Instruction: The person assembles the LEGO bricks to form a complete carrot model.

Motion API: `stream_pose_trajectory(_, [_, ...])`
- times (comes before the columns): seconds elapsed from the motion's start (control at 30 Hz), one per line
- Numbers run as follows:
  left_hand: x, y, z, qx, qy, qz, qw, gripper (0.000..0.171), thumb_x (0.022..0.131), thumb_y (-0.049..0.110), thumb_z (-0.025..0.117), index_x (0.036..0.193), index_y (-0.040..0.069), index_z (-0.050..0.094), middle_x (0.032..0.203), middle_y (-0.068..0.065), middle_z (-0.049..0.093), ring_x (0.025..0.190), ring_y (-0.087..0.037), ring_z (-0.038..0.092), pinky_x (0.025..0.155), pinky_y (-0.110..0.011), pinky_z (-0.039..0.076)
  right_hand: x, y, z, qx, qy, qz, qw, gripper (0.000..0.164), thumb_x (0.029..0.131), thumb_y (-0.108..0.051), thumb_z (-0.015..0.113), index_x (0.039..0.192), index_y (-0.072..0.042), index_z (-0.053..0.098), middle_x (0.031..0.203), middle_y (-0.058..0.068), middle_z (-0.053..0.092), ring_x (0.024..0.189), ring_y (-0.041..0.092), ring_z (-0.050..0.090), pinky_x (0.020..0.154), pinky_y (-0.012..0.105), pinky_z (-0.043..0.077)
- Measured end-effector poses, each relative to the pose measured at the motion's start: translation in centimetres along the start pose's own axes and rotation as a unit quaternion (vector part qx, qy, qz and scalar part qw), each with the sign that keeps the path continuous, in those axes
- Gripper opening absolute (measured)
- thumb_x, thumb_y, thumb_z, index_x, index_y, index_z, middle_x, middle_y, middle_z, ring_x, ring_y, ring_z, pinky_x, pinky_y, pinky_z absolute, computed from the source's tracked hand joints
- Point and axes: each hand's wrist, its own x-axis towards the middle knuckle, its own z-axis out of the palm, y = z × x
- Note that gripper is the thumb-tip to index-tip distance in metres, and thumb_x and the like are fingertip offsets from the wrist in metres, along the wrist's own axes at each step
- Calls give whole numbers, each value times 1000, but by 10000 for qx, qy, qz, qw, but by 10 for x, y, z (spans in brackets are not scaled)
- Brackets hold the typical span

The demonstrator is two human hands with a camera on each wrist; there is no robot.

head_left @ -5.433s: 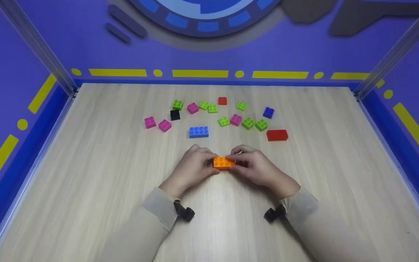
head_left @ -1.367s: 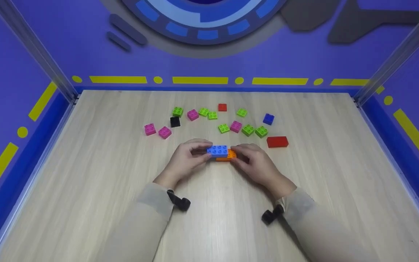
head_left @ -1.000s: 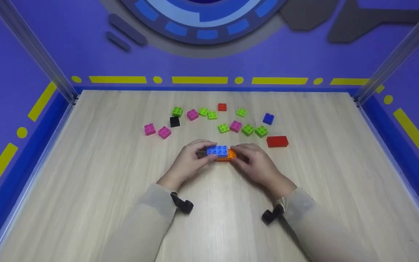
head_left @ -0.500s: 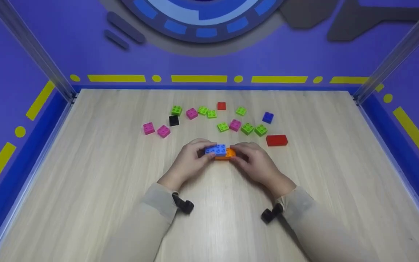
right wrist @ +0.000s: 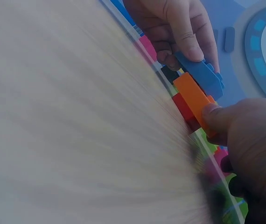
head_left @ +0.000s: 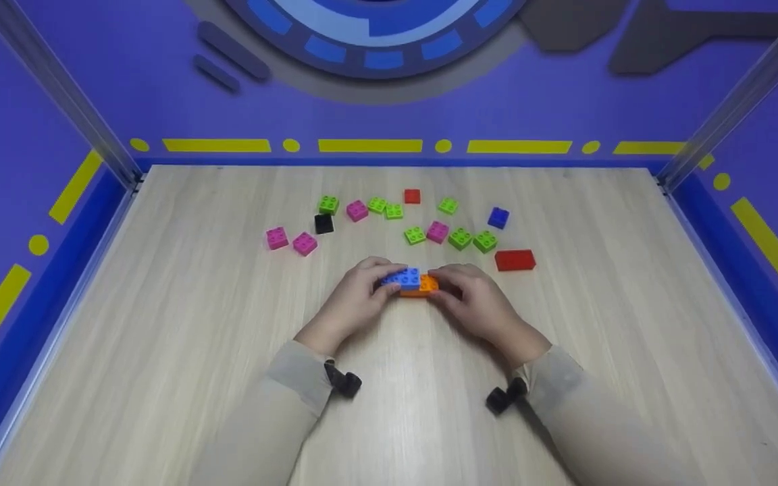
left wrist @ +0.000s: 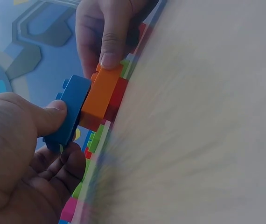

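Two narrow pinches
Left hand [head_left: 354, 298] holds a blue rectangular plastic brick [head_left: 408, 278], partly over an orange rectangular plastic brick [left wrist: 100, 100] in the right hand [head_left: 482, 305].

Two hands [head_left: 356, 297], seventeen bricks [head_left: 410, 278], two wrist cameras [head_left: 499, 401]

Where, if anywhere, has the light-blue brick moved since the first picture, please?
Yes: the light-blue brick moved rightward, away from the table's far edge.

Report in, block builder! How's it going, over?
Left grip on light-blue block, right grip on orange block. Blue partly over orange; can't tell if snapped. Loose blocks lie beyond, none in between.
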Motion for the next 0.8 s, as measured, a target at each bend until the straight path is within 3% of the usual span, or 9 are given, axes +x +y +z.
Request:
stream_pose_trajectory(0.37, [1, 13, -3, 329, -94, -1, 9994, 38, 115, 15, 65, 153, 13, 71, 152, -16, 64, 142, -33, 66, 130, -50, 49, 1, -4, -3, -68, -5, -58, 10000, 45, 105, -28, 83, 147, -12, 76, 143, 9, 79, 135, 31, 71, 121, 52, 58])
stream_pose_trajectory(0.5, [-1, 12, -1, 357, -13, -117, 9993, 39, 115, 16, 66, 154, 15, 71, 153, -15, 63, 142, -33, 65, 131, -50, 48, -1, 0, -5, 190, 177, -80, 9996, 49, 108, -30, 79, 154, -15, 71, 156, 10, 71, 145, 33, 67, 125, 54, 54])
stream_pose_trajectory(0.6, [-2, 9, 2, 264, 45, -159, 9995, 40, 115, 17, 66, 154, 16, 70, 154, -12, 61, 144, -31, 64, 132, -49, 47, -3, 10, -12, 651, 812, -34, 9946, 49, 110, -24, 75, 157, -12, 68, 161, 12, 65, 138, 32, 68, 121, 49, 57])
stream_pose_trajectory(0.67, [-2, 7, 3, 170, 62, -129, 9998, 40, 115, 17, 66, 155, 16, 70, 154, -11, 61, 144, -31, 63, 132, -49, 47, -4, 21, -21, 877, 1426, 4, 9859, 45, 110, -16, 73, 154, -7, 69, 157, 15, 67, 127, 31, 70, 114, 39, 58])
stream_pose_trajectory(0.73, [-1, 6, 4, 116, 79, -84, 9999, 40, 115, 19, 67, 155, 17, 70, 154, -10, 60, 145, -30, 63, 133, -48, 46, -4, 35, -31, 862, 2032, 92, 9753, 40, 108, -9, 72, 147, -3, 73, 149, 19, 70, 115, 30, 69, 106, 30, 55])
stream_pose_trajectory(0.8, [-1, 4, 5, 67, 106, -16, 9999, 41, 114, 19, 68, 155, 17, 69, 155, -10, 61, 146, -30, 63, 133, -48, 46, -3, 51, -43, 738, 2463, 244, 9661, 36, 106, -5, 71, 141, 0, 75, 143, 21, 73, 116, 31, 69, 104, 26, 51])
